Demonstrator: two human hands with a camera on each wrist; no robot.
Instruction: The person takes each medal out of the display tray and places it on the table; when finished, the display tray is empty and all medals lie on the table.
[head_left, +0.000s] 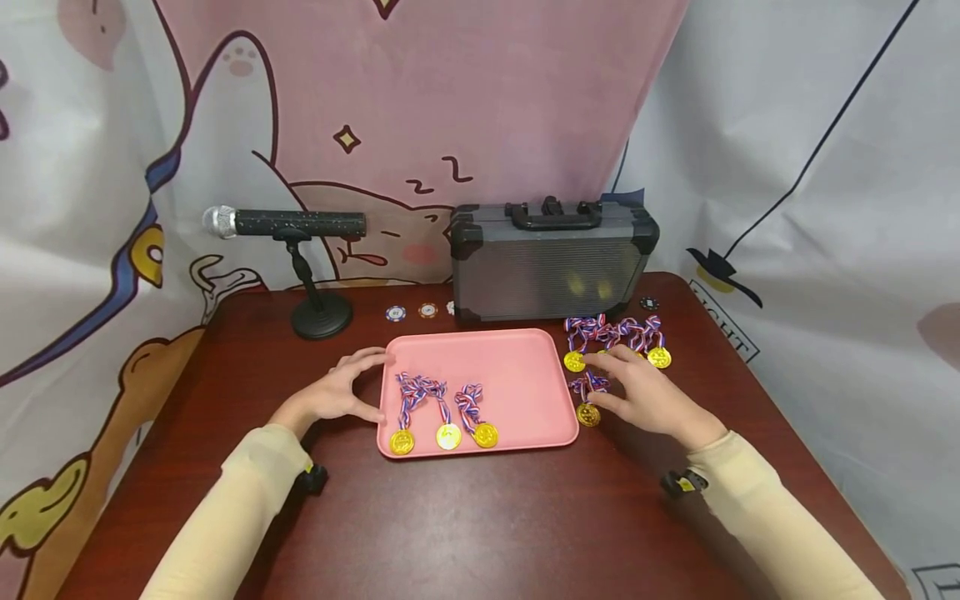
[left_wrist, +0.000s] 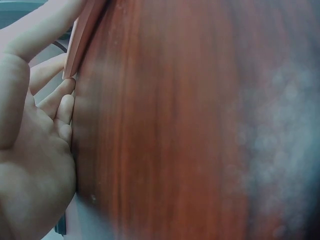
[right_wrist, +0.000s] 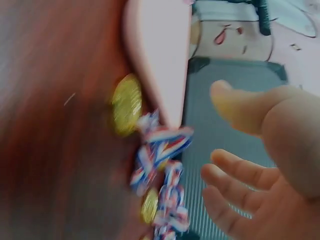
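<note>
A pink tray lies mid-table, carrying three gold medals with red, white and blue ribbons bunched above them. At its left side my left hand rests thumb and fingertips along the rim; the left wrist view shows fingers right at the tray's edge. Beyond the right rim lies one gold medal with a crumpled ribbon. Over it hovers my right hand, thumb and fingers spread apart with nothing between them. The right wrist view, blurred, has that hand beside the medal.
Several more ribboned medals lie at the back right, partly behind my right hand. A grey hard case stands at the rear. Back left is a microphone on a stand. Small poker chips lie along the back edge.
</note>
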